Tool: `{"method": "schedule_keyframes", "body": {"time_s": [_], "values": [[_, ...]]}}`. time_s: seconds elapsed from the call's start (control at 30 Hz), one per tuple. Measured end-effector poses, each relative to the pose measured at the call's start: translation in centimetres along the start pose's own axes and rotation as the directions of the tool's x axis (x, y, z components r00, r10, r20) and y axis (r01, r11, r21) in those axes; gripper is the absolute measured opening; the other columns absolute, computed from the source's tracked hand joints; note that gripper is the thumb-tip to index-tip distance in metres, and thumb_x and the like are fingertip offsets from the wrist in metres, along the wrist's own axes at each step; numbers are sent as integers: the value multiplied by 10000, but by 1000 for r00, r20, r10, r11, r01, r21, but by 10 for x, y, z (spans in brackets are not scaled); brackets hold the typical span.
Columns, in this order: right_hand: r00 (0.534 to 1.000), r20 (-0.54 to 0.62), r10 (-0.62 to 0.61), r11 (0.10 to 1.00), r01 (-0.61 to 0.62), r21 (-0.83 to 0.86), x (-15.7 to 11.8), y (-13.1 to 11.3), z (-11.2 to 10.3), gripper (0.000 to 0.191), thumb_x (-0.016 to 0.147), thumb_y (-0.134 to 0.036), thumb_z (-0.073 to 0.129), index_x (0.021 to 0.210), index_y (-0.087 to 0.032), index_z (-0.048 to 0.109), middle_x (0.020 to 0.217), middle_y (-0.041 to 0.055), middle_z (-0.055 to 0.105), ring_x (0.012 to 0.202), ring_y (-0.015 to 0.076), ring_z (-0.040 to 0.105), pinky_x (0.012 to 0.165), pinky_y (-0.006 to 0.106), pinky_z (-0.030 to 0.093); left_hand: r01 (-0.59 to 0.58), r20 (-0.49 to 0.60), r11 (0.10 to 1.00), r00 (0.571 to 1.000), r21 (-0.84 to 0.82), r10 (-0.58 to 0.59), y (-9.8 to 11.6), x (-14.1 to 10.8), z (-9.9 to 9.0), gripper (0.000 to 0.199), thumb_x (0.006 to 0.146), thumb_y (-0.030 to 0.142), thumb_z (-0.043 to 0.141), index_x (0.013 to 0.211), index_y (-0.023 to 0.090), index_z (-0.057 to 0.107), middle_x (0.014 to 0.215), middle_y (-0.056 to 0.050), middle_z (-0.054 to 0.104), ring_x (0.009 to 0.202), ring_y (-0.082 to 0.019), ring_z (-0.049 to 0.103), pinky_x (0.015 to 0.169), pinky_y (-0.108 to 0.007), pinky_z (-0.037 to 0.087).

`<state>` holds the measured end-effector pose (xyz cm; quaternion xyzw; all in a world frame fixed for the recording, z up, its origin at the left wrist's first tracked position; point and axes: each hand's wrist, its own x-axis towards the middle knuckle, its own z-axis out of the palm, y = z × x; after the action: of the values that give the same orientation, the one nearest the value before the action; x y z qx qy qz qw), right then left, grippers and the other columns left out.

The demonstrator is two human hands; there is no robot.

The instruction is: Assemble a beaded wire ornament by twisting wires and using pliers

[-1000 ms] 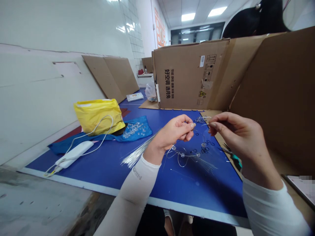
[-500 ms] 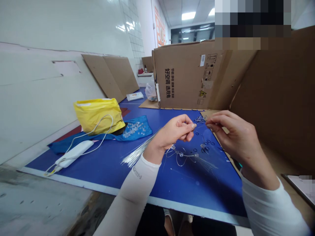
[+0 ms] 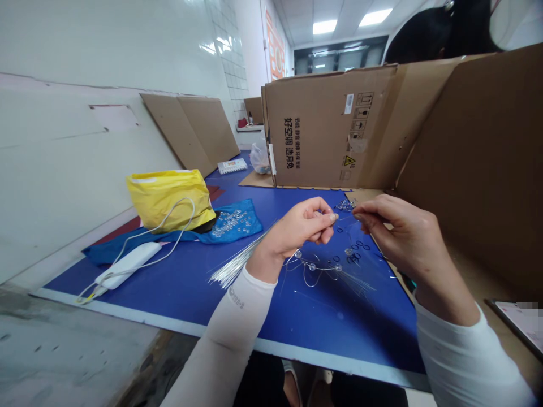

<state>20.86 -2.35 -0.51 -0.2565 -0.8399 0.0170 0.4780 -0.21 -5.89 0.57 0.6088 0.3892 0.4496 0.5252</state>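
Observation:
My left hand (image 3: 307, 226) is closed in a pinch over the middle of the blue table. My right hand (image 3: 399, 229) pinches too, thumb against forefinger, a short gap away. Between the two sets of fingertips runs a thin wire (image 3: 345, 217), barely visible. Below them lies a looped wire strand with clear beads (image 3: 313, 267). Several small black rings (image 3: 358, 246) are scattered to its right, and a heap of small shiny metal pieces (image 3: 345, 205) sits behind the fingers. A bundle of straight wires (image 3: 237, 265) lies partly under my left forearm.
Clear beads (image 3: 231, 223) rest on a blue cloth bag (image 3: 252, 212) beside a yellow bag (image 3: 169, 198). A white power strip (image 3: 127, 265) with its cord lies at the left. Cardboard boxes (image 3: 318, 130) wall the back and right. Another person's head (image 3: 424, 34) shows beyond them.
My right hand has shifted slightly left and its fingertips are closer together. The wire between the hands now shows. My left hand stays almost still.

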Motion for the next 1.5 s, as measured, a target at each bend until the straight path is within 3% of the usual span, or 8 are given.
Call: {"method": "schedule_keyframes", "body": {"time_s": [0.2,0.33,0.57,0.7,0.93,1.17,1.33,1.5], "values": [[1000,15,0,1000,1,-11,0,-2,2,153,975,-177,594,957,-231,736,846,35,729,737,182,669,661,309,491,-62,5,995,998,72,62,-4,1,2,196,930,325,655,1046,176,600,568,60,591,524,-74,513,522,-202,339],[998,24,58,997,-60,47,-1,-4,7,134,980,-213,605,973,-238,736,874,38,744,752,181,677,687,322,506,-69,-2,993,998,100,69,-7,1,4,173,913,333,657,934,170,600,580,56,584,539,-69,508,536,-202,347],[923,32,384,830,-360,426,0,-7,27,142,888,-315,720,959,-191,716,711,11,715,544,137,627,515,278,499,-135,-30,991,990,-11,134,-9,4,3,233,909,387,655,870,178,560,565,63,566,476,-55,428,498,-203,305],[888,-33,459,797,-395,457,1,-10,34,159,853,-342,765,872,-191,719,646,-7,682,507,115,572,468,247,447,-138,-37,990,990,-13,137,-8,3,2,242,911,401,657,879,184,554,563,67,558,472,-55,419,495,-201,298],[970,-194,146,989,-138,54,-4,-7,33,117,970,-254,641,947,-245,755,884,56,788,763,200,706,703,345,552,-114,-62,992,991,50,117,-7,0,0,188,922,341,627,850,188,545,557,73,515,499,-62,433,517,-204,317],[977,24,-212,901,205,-383,-1,-5,24,325,930,-26,458,863,-203,721,796,82,728,689,197,630,618,323,441,-107,-43,948,991,300,125,3,-7,-13,171,937,296,589,812,191,541,561,67,495,541,-82,455,557,-219,351],[918,308,-250,904,335,-265,-2,-9,16,366,866,38,425,827,-188,711,696,50,643,622,182,567,585,315,375,-148,124,782,988,605,91,13,-17,-29,177,940,270,567,784,185,578,623,44,545,585,-99,477,592,-229,361],[947,289,-138,989,148,-13,-3,-11,17,177,996,-165,547,1017,-210,716,866,56,748,729,182,671,657,300,482,-158,180,769,982,620,57,15,-22,-44,202,959,322,550,811,191,592,621,45,536,574,-105,473,581,-226,374]]}}
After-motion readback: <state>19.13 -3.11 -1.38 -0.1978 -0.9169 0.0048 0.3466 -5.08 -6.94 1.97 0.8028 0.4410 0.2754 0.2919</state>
